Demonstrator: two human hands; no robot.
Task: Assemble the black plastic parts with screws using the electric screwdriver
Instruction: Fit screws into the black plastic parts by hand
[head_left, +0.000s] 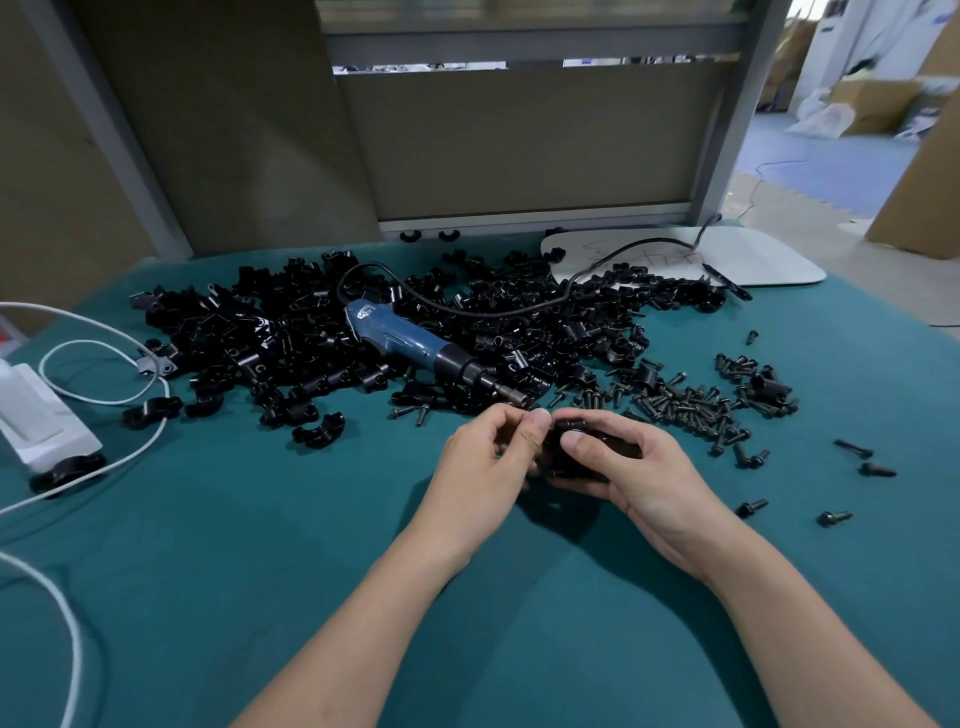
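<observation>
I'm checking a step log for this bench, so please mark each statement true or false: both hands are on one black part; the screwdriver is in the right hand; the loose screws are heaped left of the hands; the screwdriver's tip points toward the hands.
1. The left hand and right hand both grip one black part. True.
2. The screwdriver is in the right hand. False: the electric screwdriver lies on the heap of black parts, in neither hand.
3. The loose screws are heaped left of the hands. False: the screws lie to the right of them.
4. The screwdriver's tip points toward the hands. True.
</observation>
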